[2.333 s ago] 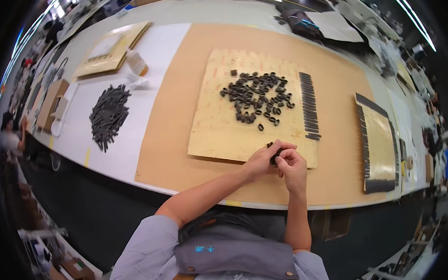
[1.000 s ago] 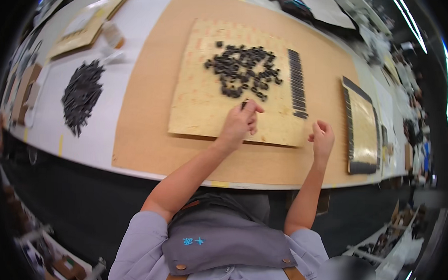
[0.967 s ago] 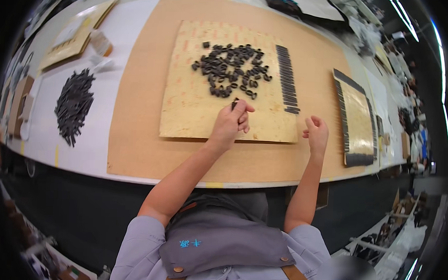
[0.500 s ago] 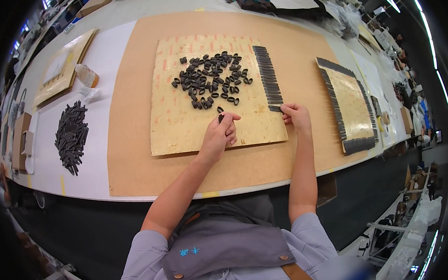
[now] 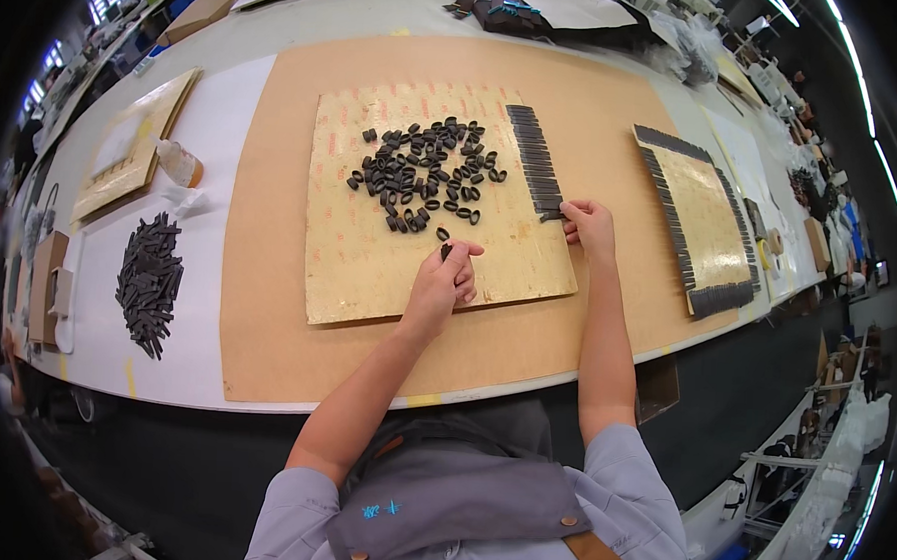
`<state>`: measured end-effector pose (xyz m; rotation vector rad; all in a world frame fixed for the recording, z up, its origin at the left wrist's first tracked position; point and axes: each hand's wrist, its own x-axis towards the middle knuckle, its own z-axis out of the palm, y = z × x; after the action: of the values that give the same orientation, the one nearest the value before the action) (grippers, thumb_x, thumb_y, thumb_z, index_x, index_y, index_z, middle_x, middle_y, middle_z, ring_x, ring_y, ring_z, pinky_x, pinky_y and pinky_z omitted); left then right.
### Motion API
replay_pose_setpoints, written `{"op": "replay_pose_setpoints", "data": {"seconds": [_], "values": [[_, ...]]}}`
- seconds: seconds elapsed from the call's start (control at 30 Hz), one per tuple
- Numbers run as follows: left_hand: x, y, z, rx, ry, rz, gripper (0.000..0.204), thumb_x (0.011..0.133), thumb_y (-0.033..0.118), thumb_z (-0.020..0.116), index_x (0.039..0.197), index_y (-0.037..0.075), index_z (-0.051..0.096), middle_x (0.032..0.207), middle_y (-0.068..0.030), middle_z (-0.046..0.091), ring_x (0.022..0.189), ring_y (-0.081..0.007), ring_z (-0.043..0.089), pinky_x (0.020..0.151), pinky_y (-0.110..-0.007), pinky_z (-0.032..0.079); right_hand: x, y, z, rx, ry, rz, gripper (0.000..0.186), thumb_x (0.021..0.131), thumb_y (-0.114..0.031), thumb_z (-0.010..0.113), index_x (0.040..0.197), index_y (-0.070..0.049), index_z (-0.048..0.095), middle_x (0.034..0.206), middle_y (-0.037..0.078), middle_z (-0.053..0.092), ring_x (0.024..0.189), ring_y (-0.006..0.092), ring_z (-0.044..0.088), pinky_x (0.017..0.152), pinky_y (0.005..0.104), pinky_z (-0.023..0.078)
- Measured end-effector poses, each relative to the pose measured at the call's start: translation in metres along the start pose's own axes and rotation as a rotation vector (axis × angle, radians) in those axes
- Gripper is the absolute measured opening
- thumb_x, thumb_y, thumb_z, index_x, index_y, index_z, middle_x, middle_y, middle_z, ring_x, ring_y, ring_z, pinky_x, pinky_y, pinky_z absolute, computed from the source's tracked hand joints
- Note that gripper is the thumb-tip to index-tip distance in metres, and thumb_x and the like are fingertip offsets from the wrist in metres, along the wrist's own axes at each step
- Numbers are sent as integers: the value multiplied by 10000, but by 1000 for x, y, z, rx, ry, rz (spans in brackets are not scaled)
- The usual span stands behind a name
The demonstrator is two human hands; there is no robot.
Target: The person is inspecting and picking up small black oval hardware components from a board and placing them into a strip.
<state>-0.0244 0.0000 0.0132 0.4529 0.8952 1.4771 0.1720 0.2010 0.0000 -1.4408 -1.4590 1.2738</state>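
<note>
Across most of the frame: pale desk (image 5: pixel 370 11), tan sheet (image 5: pixel 267 302) over its middle. Centre: yellow board (image 5: pixel 369 277) carrying the work. Right of frame: second board (image 5: pixel 694 216), dark strips along its edges. Upper middle of the yellow board: loose black loops (image 5: pixel 416 169), scattered, oval, open, some tipped on edge. Left of frame: pile of dark strips (image 5: pixel 149 282), unsorted. Along the yellow board's right edge: row of black pieces (image 5: pixel 534 159), flat-looking, close-set, near parallel.

Hands: left hand (image 5: pixel 444 282), lower centre, fingers curled, thumb and forefinger closed on a dark piece (image 5: pixel 446 250), mostly hidden. Right hand (image 5: pixel 590 230), fingertips nearly together at the row's lower end; pinching or merely pressing, cannot tell.

Judged step: setting the end piece (image 5: pixel 551 216), which sits slightly skewed. Next move seems to call for squaring it to its neighbour without nudging the row.
</note>
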Motion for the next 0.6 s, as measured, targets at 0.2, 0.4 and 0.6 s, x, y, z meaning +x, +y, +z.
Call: {"op": "replay_pose_setpoints", "data": {"seconds": [0.2,0.4,0.6], "values": [[-3,-2,-2,15,-7,9,295,996,276,404,1022,-3,496,646,33,329,523,-71,321,511,-236,351,-2,-18,4,-81,-84,85,231,800,-159,691,922,32,648,667,46,606,496,90,531,425,223,455],[-3,-5,1,4,-4,1,297,994,281,412,1016,-3,498,642,33,329,520,-70,321,508,-235,353,3,4,-3,99,-80,64,155,800,-129,696,856,7,646,643,15,584,515,78,527,442,217,461],[-2,-1,-1,12,17,-13,299,991,290,420,1018,1,495,638,39,320,516,-66,313,499,-226,337,-6,1,-15,460,-116,117,112,845,-110,660,896,-17,624,658,-4,566,523,55,519,486,211,481]]}}
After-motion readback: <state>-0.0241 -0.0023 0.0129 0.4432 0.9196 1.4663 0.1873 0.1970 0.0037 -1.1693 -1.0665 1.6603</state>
